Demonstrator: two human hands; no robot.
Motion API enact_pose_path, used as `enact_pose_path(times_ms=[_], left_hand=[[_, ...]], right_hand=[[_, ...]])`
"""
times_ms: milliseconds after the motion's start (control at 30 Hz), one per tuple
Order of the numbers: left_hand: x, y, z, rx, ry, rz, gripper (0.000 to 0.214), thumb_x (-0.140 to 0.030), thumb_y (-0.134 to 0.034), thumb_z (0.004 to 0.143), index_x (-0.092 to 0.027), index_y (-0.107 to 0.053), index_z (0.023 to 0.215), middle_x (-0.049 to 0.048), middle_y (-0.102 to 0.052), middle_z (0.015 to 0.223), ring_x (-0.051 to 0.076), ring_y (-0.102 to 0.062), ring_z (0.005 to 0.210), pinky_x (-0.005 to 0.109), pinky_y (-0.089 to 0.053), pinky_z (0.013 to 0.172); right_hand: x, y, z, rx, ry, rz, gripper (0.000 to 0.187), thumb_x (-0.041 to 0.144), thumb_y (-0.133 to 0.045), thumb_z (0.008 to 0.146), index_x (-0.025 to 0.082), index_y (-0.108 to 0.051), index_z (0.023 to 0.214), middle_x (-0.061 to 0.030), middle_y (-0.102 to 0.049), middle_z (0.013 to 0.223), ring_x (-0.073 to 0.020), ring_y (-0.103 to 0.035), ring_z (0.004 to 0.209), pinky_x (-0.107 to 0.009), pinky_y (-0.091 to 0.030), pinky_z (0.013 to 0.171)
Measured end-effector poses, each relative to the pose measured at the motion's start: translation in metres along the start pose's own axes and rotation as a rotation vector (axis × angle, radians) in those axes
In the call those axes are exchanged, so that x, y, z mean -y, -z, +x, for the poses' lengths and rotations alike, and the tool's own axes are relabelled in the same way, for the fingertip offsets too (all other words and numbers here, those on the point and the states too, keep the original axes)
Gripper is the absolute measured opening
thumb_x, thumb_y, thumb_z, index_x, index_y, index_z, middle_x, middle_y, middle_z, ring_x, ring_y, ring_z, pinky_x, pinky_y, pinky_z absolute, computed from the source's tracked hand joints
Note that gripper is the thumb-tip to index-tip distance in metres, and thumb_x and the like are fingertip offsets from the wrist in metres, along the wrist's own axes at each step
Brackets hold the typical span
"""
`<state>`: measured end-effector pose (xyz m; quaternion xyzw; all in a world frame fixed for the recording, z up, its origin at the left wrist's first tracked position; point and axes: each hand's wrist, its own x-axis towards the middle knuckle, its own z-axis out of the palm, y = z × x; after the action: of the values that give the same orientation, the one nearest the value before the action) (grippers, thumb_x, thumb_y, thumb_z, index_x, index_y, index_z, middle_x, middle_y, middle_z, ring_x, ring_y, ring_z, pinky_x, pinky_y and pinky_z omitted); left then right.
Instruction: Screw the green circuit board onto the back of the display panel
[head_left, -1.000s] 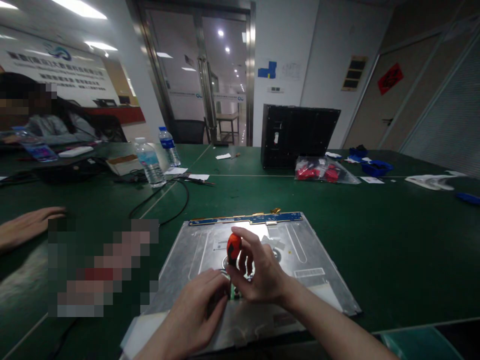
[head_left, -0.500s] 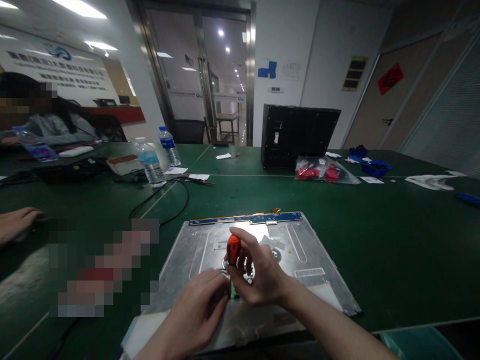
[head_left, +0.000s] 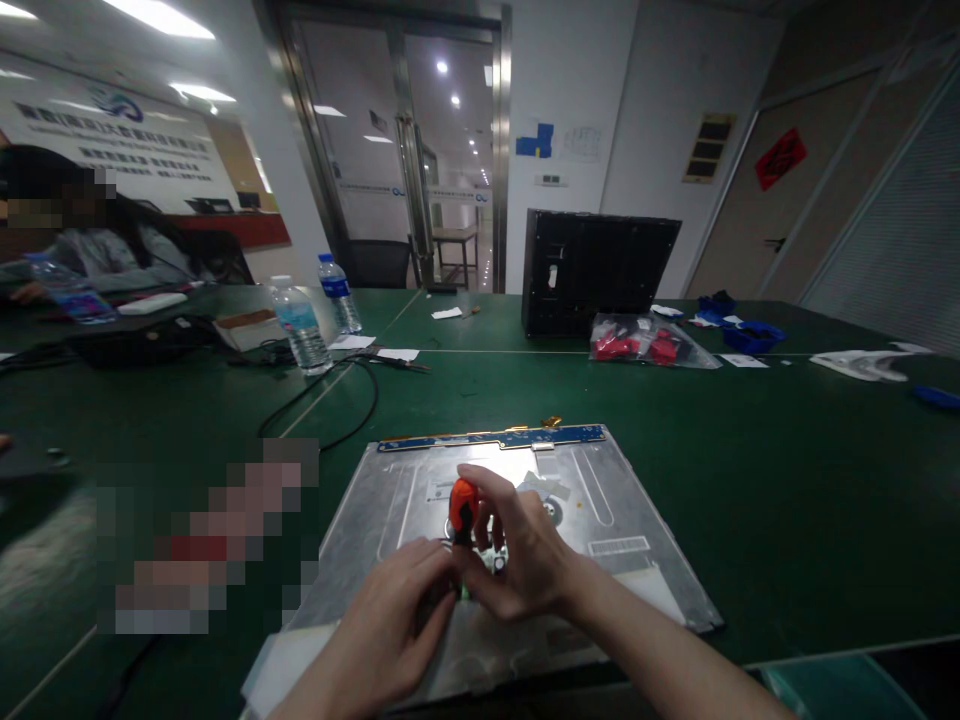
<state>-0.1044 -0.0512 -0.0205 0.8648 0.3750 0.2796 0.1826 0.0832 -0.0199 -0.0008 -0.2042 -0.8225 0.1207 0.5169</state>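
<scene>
A silver metal panel [head_left: 615,500], the back of a flat screen, lies on the green table in front of me, with a blue circuit strip [head_left: 495,437] along its far edge. My right hand [head_left: 517,550] is closed round the orange and black handle of a screwdriver [head_left: 463,508], held upright over a small green board at the panel's middle. My left hand [head_left: 390,625] rests beside it with its fingers pinched at the screwdriver's lower end; what they hold is hidden.
Two water bottles [head_left: 301,322] and a black cable [head_left: 352,400] lie to the far left. A black box [head_left: 596,268], a bag of red parts [head_left: 649,343] and blue items [head_left: 750,333] sit at the back. A seated person [head_left: 90,240] works at far left.
My right hand has turned a little on the screwdriver handle, which sits slightly lower. The other person's hand at the left edge has drawn back almost out of view.
</scene>
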Motion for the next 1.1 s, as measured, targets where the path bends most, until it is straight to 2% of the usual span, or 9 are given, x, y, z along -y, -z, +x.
enact_pose_path(times_ms=[167, 333, 467, 633, 833, 1100], left_hand=[[0.0001, 0.0004, 0.0001, 0.033, 0.013, 0.002, 0.012, -0.017, -0.046, 0.087, -0.021, -0.057, 0.085, 0.0051, -0.064, 0.083, 0.021, -0.061, 0.076, 0.030, -0.050, 0.068], [0.0022, -0.0007, -0.0013, 0.024, 0.004, -0.016, 0.013, -0.017, -0.045, 0.088, -0.020, -0.057, 0.089, 0.0053, -0.065, 0.085, 0.021, -0.061, 0.076, 0.030, -0.050, 0.067], [0.0038, -0.0018, -0.0018, 0.018, -0.012, -0.014, 0.015, -0.015, -0.043, 0.089, -0.020, -0.057, 0.090, 0.0047, -0.065, 0.086, 0.021, -0.062, 0.077, 0.030, -0.049, 0.068], [0.0015, -0.0011, -0.0007, 0.023, -0.004, -0.006, 0.014, -0.016, -0.046, 0.087, -0.021, -0.058, 0.090, 0.0050, -0.064, 0.085, 0.021, -0.062, 0.077, 0.030, -0.050, 0.068], [-0.0021, 0.0012, 0.0002, 0.023, 0.006, -0.002, 0.015, -0.017, -0.046, 0.089, -0.021, -0.060, 0.089, 0.0047, -0.063, 0.081, 0.021, -0.061, 0.076, 0.030, -0.051, 0.069], [-0.0005, -0.0003, -0.0008, 0.010, 0.018, -0.005, 0.015, -0.016, -0.044, 0.088, -0.021, -0.058, 0.088, 0.0055, -0.066, 0.086, 0.021, -0.063, 0.078, 0.030, -0.051, 0.069]], right_hand=[[-0.0004, -0.0016, -0.0010, 0.010, -0.055, 0.051, 0.072, 0.016, -0.050, 0.080, 0.018, -0.019, 0.146, -0.0025, -0.063, 0.085, -0.0101, -0.054, 0.050, -0.021, -0.042, 0.043], [-0.0036, -0.0055, -0.0030, -0.029, -0.053, 0.000, 0.064, 0.028, -0.053, 0.088, 0.020, -0.021, 0.143, 0.0039, -0.056, 0.072, -0.0092, -0.048, 0.045, -0.020, -0.038, 0.041], [-0.0044, -0.0047, -0.0025, -0.037, -0.009, -0.056, 0.062, 0.033, -0.054, 0.090, 0.021, -0.022, 0.143, 0.0023, -0.060, 0.075, -0.0091, -0.046, 0.046, -0.021, -0.036, 0.042], [-0.0015, 0.0000, -0.0012, 0.023, -0.017, 0.008, 0.067, 0.025, -0.052, 0.086, 0.017, -0.021, 0.146, -0.0018, -0.063, 0.082, -0.0113, -0.052, 0.052, -0.023, -0.042, 0.046], [-0.0008, -0.0022, -0.0029, -0.010, -0.069, 0.028, 0.069, 0.018, -0.051, 0.082, 0.019, -0.022, 0.146, -0.0014, -0.062, 0.084, -0.0097, -0.052, 0.051, -0.020, -0.042, 0.043], [-0.0033, -0.0044, -0.0011, -0.070, -0.012, -0.093, 0.052, 0.033, -0.052, 0.093, 0.021, -0.028, 0.138, 0.0035, -0.058, 0.073, -0.0093, -0.047, 0.044, -0.020, -0.036, 0.040]])
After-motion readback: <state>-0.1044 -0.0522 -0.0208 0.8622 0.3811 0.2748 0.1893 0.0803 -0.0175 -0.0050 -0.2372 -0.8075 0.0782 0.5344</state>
